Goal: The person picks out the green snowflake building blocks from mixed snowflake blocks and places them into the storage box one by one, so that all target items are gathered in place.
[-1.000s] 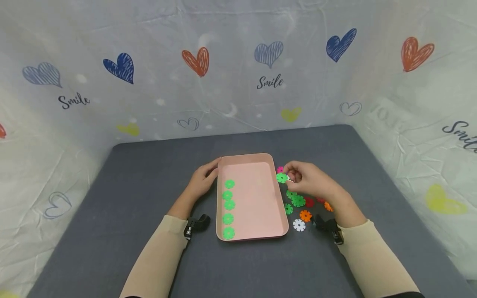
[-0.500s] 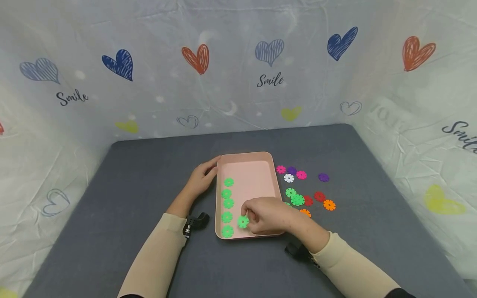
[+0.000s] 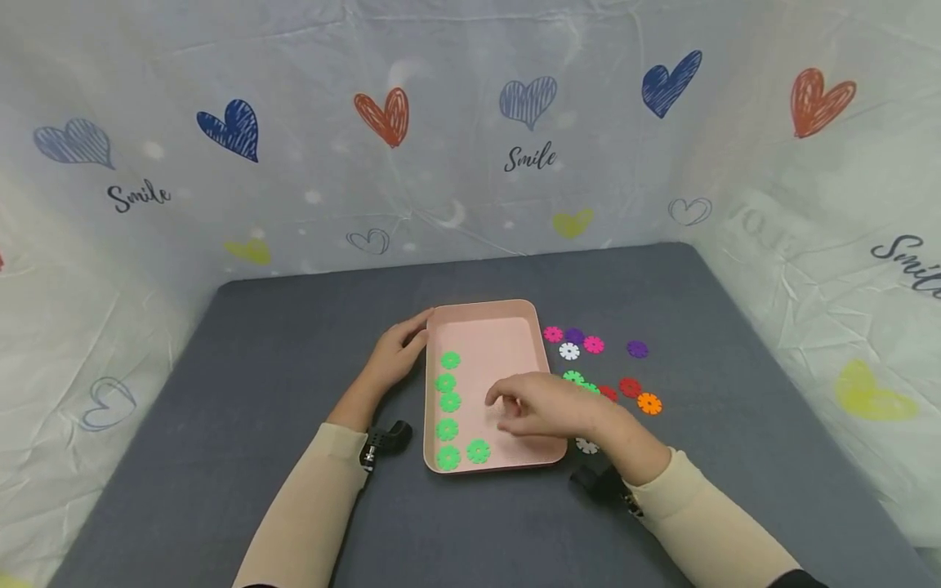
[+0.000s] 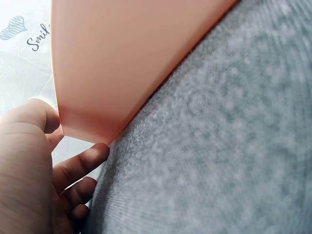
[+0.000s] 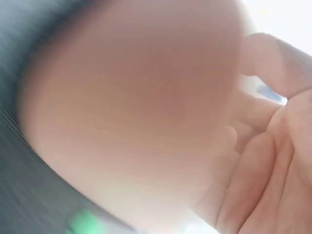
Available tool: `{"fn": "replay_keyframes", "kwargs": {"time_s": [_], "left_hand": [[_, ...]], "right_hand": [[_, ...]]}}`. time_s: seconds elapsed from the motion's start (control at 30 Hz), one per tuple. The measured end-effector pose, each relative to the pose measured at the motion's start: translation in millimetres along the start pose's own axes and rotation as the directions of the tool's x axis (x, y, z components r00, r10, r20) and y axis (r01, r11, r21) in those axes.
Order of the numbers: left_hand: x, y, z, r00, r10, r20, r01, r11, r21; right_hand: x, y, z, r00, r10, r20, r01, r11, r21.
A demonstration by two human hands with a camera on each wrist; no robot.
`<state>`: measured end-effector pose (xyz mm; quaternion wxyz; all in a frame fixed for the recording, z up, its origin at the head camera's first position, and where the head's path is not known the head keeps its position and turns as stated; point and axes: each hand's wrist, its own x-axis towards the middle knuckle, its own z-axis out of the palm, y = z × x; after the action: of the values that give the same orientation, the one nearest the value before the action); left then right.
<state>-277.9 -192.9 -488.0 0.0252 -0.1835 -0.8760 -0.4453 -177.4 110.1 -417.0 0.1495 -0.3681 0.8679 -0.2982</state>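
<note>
My left hand (image 3: 390,359) lies along the far left side of the pink tray (image 3: 507,335); in the left wrist view its fingers (image 4: 80,163) touch the corner of the tray (image 4: 117,53). Loosely bent and holding nothing, my right hand (image 3: 551,406) hovers over the tray's right half. Several green flower discs (image 3: 448,429) stand in a column along the left side, and another green disc (image 3: 479,451) lies beside the lowest one. In the right wrist view my right hand (image 5: 263,156) is partly blurred.
Right of the tray lie pink discs (image 3: 594,345), purple discs (image 3: 637,349), a white disc (image 3: 569,351), green discs (image 3: 573,377), red discs (image 3: 630,387) and an orange disc (image 3: 649,403). A printed curtain (image 3: 456,180) stands behind the grey table (image 3: 294,327).
My right hand moved from the loose discs into the tray with a green disc, let it go beside the column's lowest disc, and rose slightly to the right. My left hand stayed at the tray.
</note>
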Motion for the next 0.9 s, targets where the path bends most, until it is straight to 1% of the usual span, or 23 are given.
{"fn": "replay_keyframes", "kwargs": {"time_s": [0.07,0.13,0.2,0.27,0.37,0.4,0.47,0.53,0.63,0.7,0.83,0.87,0.9], "left_hand": [[-0.1,0.2,0.2,1.0,-0.002,0.0,0.002,1.0,-0.003],[-0.1,0.9,0.2,1.0,-0.005,0.0,0.005,1.0,-0.004],[-0.1,1.1,0.3,1.0,-0.006,-0.001,0.006,1.0,0.0],[0.0,1.2,0.3,1.0,-0.009,-0.003,0.009,1.0,0.004],[-0.2,1.0,0.4,1.0,-0.011,-0.003,0.012,1.0,0.01],[-0.5,0.8,0.4,1.0,-0.013,-0.004,0.013,1.0,0.012],[-0.8,0.8,0.5,1.0,-0.016,-0.003,0.016,1.0,0.008],[-1.2,0.7,0.6,1.0,-0.017,-0.005,0.017,1.0,0.005],[-1.0,1.1,0.9,1.0,-0.015,-0.008,0.015,1.0,0.005],[-0.3,1.5,0.9,1.0,-0.014,-0.011,0.014,1.0,0.007],[-0.1,2.3,0.7,1.0,-0.015,-0.008,0.015,1.0,0.012],[-0.2,2.1,0.6,1.0,-0.014,-0.007,0.014,1.0,0.012],[-0.3,1.9,0.6,1.0,-0.015,-0.006,0.015,1.0,0.012]], "right_hand": [[-8.6,7,-19,0.996,0.032,-0.088,-0.03,0.999,0.02],[-17.7,18,-36,0.982,0.08,-0.174,-0.076,0.997,0.029],[-25.4,32,-48,0.965,0.145,-0.219,-0.14,0.989,0.036],[-30.9,46,-54,0.953,0.221,-0.208,-0.217,0.975,0.044],[-34.6,66,-54,0.941,0.32,-0.106,-0.313,0.947,0.078],[-34.6,71,-52,0.938,0.339,-0.076,-0.334,0.939,0.08],[-33.4,80,-48,0.929,0.367,-0.049,-0.363,0.929,0.079],[-31.0,84,-43,0.918,0.392,-0.062,-0.39,0.92,0.048],[-27.1,83,-38,0.898,0.427,-0.105,-0.431,0.902,-0.018],[-25.0,81,-37,0.893,0.435,-0.119,-0.443,0.895,-0.049],[-22.5,78,-35,0.901,0.419,-0.11,-0.427,0.902,-0.067],[-22.0,78,-35,0.907,0.407,-0.109,-0.416,0.907,-0.074],[-21.6,77,-35,0.906,0.408,-0.11,-0.418,0.905,-0.083]]}}
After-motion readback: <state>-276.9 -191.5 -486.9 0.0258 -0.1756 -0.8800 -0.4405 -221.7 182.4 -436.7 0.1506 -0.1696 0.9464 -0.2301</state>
